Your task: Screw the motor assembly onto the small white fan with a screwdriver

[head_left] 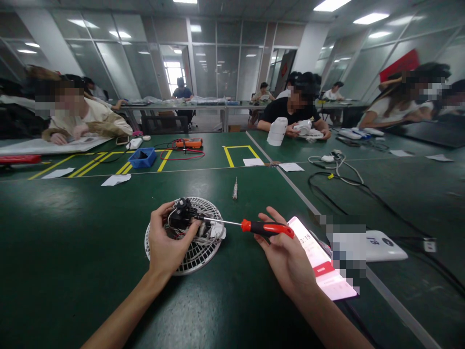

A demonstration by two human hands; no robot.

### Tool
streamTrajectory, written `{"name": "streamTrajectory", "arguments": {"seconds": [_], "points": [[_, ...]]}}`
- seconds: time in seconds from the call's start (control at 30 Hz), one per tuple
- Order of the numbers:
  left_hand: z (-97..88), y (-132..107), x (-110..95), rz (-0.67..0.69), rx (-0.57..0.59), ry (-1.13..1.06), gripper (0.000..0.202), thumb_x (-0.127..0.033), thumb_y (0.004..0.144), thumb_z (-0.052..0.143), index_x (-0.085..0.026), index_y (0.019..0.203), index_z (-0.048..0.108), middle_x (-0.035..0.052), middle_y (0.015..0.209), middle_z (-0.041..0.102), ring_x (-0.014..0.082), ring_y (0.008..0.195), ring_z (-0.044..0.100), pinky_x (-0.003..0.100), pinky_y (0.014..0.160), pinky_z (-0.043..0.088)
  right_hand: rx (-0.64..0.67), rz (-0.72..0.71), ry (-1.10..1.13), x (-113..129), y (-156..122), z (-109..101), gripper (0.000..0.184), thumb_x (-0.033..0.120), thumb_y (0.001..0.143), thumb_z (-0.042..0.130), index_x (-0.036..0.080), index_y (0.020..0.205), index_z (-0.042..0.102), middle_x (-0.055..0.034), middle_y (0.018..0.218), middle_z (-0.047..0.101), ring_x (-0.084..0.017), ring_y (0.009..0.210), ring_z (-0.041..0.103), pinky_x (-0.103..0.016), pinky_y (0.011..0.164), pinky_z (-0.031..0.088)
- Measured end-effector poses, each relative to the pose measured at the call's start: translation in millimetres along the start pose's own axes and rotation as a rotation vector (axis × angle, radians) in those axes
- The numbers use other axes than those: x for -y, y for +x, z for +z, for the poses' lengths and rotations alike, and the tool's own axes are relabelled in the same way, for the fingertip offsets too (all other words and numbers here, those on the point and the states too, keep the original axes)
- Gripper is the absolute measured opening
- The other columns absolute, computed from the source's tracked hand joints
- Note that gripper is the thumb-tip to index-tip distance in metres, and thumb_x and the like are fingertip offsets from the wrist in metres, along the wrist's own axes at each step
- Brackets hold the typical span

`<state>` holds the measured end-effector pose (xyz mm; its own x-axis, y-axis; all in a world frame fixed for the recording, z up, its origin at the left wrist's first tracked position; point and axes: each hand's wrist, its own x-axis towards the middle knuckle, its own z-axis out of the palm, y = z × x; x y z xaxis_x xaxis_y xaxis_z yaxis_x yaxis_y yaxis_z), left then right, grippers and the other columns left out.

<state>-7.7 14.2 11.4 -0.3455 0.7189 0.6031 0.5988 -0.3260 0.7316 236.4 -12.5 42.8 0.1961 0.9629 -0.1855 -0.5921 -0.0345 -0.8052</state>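
A white round fan grille (198, 252) lies on the green table (72, 242) in front of me. On it sits a small black motor (180, 215) with wires. My left hand (165, 242) grips that motor, fingers curled round it. My right hand (283, 254) holds a screwdriver (267, 228) with a red and black handle; its thin shaft points left, and the tip reaches the motor. A lit phone (321, 259) lies just right of my right hand.
A small loose screwdriver (235, 188) lies beyond the grille. A white fan part (381, 244) and black cables (363, 194) are at the right. A blue tray (142, 157), an orange meter (188, 143) and paper slips lie farther off. Several people work at the far tables.
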Motion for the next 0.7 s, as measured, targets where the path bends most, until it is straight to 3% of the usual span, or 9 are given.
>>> {"name": "streamTrajectory", "arguments": {"seconds": [0.13, 0.27, 0.47, 0.7], "points": [[1.5, -0.3, 1.0, 0.002, -0.013, 0.004, 0.070, -0.049, 0.071, 0.085, -0.023, 0.129, 0.055, 0.0061, 0.118, 0.063, 0.0234, 0.106, 0.064, 0.041, 0.095, 0.055, -0.052, -0.061, -0.107, -2.0, 0.8, -0.7, 0.043, 0.028, 0.062, 0.081, 0.025, 0.105, 0.077, -0.0043, 0.099, 0.072, -0.026, 0.097, 0.064, -0.041, 0.087, 0.051], [2.6, -0.9, 1.5, -0.018, -0.027, -0.019, 0.071, -0.049, 0.070, 0.085, -0.022, 0.128, 0.055, 0.0056, 0.115, 0.063, 0.0225, 0.103, 0.064, 0.040, 0.093, 0.055, -0.158, -0.128, -0.212, -1.8, 2.0, -0.4, 0.044, 0.035, 0.061, 0.088, 0.023, 0.102, 0.075, -0.0001, 0.086, 0.069, -0.017, 0.069, 0.060, -0.033, 0.069, 0.053], [2.0, -1.0, 1.1, 0.003, -0.039, -0.019, 0.069, -0.049, 0.070, 0.085, -0.022, 0.126, 0.055, 0.0053, 0.114, 0.063, 0.0220, 0.103, 0.064, 0.039, 0.091, 0.054, -0.100, -0.118, -0.263, -0.5, 5.3, -0.9, 0.041, 0.048, 0.066, 0.089, 0.021, 0.092, 0.072, 0.0076, 0.050, 0.050, -0.013, 0.049, 0.047, -0.028, 0.057, 0.047], [1.9, -1.2, 1.6, 0.009, -0.040, -0.005, 0.067, -0.047, 0.071, 0.085, -0.022, 0.126, 0.056, 0.0050, 0.115, 0.063, 0.0212, 0.103, 0.064, 0.038, 0.092, 0.055, -0.055, -0.087, -0.233, -1.4, 6.6, -3.2, 0.046, 0.056, 0.067, 0.089, 0.021, 0.087, 0.068, 0.0005, 0.070, 0.067, -0.014, 0.058, 0.058, -0.028, 0.057, 0.050]]}}
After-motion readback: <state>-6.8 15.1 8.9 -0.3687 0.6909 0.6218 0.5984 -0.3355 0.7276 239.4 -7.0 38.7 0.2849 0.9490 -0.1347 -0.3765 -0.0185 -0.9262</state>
